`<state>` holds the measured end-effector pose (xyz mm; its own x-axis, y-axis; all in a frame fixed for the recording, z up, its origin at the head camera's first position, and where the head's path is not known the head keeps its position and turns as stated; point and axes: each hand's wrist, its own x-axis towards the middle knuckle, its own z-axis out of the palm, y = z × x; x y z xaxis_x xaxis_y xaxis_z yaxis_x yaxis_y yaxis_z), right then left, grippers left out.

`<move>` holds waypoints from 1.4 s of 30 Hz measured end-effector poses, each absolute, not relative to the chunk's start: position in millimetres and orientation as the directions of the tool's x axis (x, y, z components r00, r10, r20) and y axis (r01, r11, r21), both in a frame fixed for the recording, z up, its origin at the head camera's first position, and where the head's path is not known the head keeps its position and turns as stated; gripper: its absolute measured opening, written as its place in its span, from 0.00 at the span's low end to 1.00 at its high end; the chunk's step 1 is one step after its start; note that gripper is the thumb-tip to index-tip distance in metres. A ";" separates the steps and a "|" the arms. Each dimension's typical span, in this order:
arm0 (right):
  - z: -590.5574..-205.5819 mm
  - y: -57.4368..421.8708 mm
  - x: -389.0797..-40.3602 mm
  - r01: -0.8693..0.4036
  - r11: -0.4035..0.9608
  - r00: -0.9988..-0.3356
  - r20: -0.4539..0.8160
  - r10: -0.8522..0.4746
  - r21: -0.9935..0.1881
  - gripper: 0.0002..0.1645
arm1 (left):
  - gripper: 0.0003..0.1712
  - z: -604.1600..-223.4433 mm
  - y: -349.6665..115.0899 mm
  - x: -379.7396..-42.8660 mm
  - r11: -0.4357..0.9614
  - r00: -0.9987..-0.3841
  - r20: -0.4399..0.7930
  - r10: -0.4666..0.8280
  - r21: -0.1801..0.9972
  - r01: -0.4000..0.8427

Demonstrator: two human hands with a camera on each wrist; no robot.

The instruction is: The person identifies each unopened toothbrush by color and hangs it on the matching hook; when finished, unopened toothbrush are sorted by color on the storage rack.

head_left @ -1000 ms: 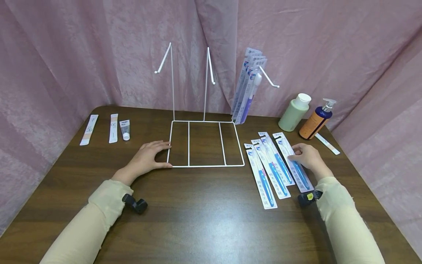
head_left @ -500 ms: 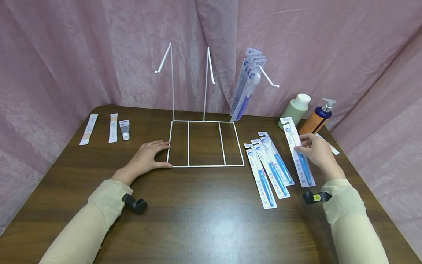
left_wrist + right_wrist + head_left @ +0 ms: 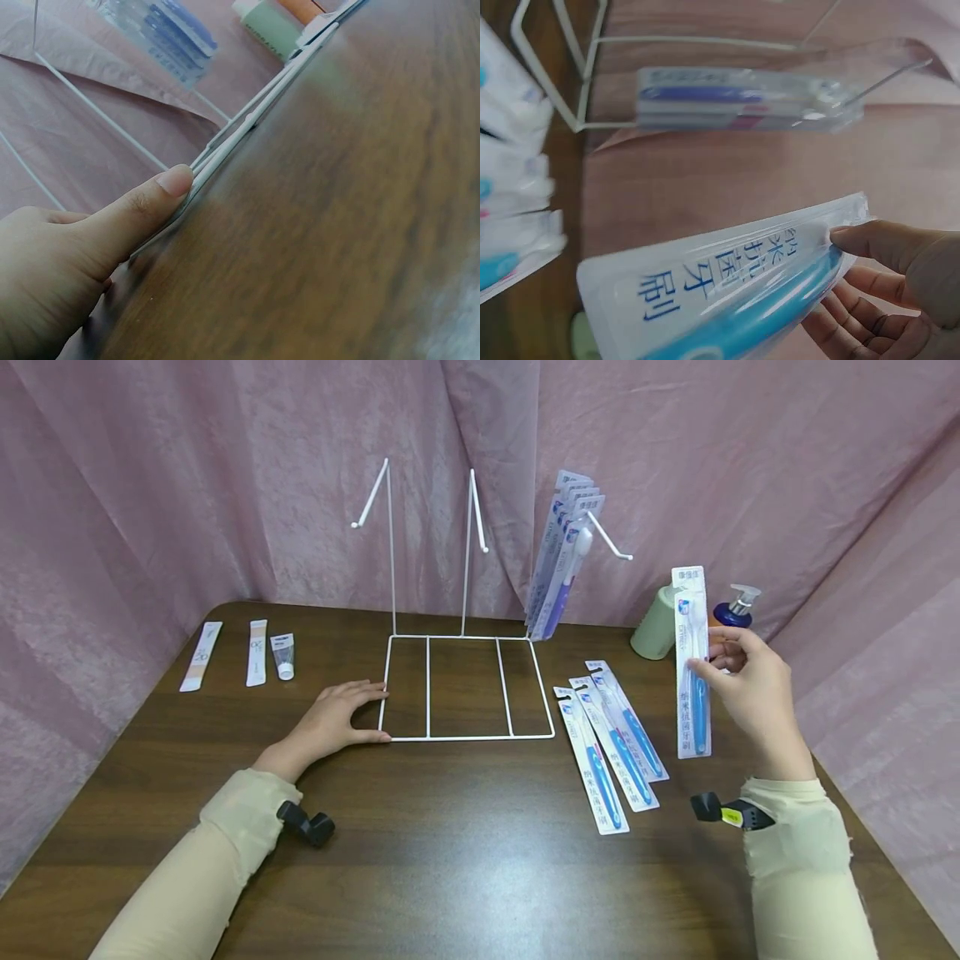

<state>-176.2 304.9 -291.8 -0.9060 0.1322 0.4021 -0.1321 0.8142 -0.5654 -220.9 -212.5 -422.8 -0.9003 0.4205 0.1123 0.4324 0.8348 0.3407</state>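
I'm holding a glossy plastic toothbrush pack (image 3: 692,664) and touching a white-coated wire rack (image 3: 467,687) on dark wood-grain table (image 3: 465,843).

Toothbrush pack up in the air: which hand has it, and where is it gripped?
The right hand pinches the toothbrush pack at the middle of its right edge, holding it upright. The left hand only rests on the wire rack.

A dark brown wooden table (image 3: 465,860) with rounded far corners fills the lower part of the head view. Pale pink curtains (image 3: 225,485) with a faint crinkled pattern hang in soft folds behind its far edge and close in along both side edges. The light is even, casting only weak shadows.
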 end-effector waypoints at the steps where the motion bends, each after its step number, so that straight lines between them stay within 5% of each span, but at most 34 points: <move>1: -288.7 302.3 -174.2 -0.147 0.805 -0.894 0.426 0.140 -0.574 0.28 | 0.47 -422.8 -212.9 -220.9 0.835 -0.900 0.113 0.421 0.340 0.433; 11: -261.3 264.5 -149.5 -0.296 0.686 -0.776 0.586 0.232 -0.664 0.29 | 0.47 -421.2 -216.7 -221.4 0.836 -0.901 0.106 0.420 0.342 0.430; 21: -256.6 213.8 -135.8 -0.530 0.636 -0.662 0.742 0.104 -0.561 0.29 | 0.47 -420.6 -215.4 -221.5 0.829 -0.896 0.123 0.427 0.341 0.442; 42: -276.8 130.1 -172.6 -0.611 0.458 -0.738 0.673 -0.036 -0.646 0.25 | 0.46 -424.2 -214.8 -219.9 0.823 -0.892 0.143 0.428 0.345 0.450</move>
